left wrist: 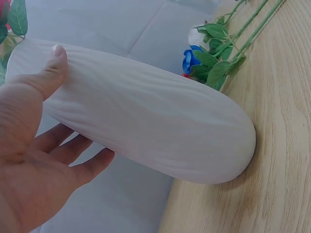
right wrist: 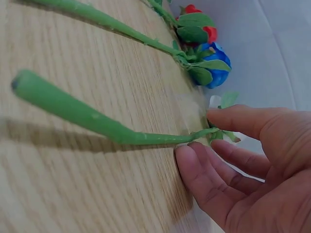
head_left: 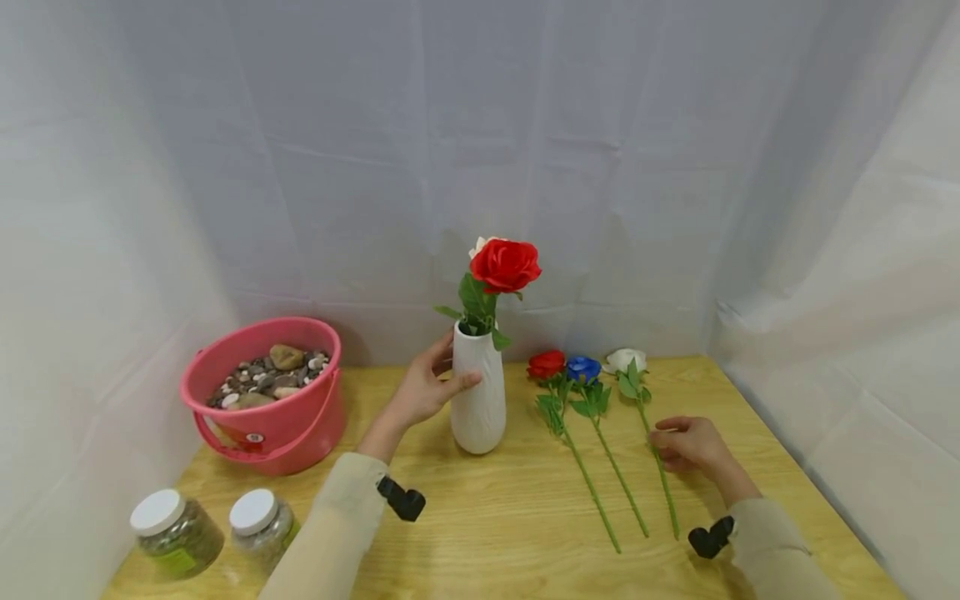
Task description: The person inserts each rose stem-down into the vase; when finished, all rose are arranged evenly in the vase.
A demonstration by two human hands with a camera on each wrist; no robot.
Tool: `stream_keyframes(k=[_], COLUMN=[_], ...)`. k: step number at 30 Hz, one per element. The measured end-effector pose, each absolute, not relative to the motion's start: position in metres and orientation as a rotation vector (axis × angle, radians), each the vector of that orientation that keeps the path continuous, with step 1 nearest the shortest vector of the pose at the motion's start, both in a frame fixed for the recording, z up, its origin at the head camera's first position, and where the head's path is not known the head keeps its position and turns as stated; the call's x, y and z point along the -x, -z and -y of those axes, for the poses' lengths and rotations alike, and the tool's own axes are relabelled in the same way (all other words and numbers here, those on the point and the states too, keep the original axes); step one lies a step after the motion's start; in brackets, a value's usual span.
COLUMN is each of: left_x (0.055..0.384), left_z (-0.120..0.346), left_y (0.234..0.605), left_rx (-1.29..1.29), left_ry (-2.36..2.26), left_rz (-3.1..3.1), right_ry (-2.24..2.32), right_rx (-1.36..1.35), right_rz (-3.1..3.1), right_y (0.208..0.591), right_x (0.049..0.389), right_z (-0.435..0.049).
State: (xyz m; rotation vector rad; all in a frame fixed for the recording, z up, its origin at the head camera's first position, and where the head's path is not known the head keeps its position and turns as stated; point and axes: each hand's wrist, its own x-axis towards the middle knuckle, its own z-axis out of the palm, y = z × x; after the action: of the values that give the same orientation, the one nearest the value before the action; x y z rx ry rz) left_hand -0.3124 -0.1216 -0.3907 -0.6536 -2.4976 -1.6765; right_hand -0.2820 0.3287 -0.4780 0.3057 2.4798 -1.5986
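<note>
Head view: we record the left hand (head_left: 423,392) holding the white vase (head_left: 478,400), thumb on its front, other fingers along its far side. The vase stands upright within that grasp, narrowing toward the mouth, rounded at the base; rippled relief shows up close. Above these fingers, a red rose (head_left: 506,265) and pale bloom (head_left: 478,247) rise from it. The right hand's (head_left: 693,446) thumb and forefinger stand apart around the white rose's (head_left: 624,360) green stem (head_left: 667,492); we cannot tell whether they grip.
</note>
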Motion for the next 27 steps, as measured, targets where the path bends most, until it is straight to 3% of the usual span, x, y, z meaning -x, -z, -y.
stream_keyframes(k=[27], left_x=[0.314], left_z=[0.123], left_y=[0.393], left_rx=[0.685], left_ry=[1.655], left_rz=[2.486], right_ry=[1.662], right_rx=[-0.201], right_rz=[-2.46], right_y=[0.465], right_x=[0.285], right_z=[-0.322])
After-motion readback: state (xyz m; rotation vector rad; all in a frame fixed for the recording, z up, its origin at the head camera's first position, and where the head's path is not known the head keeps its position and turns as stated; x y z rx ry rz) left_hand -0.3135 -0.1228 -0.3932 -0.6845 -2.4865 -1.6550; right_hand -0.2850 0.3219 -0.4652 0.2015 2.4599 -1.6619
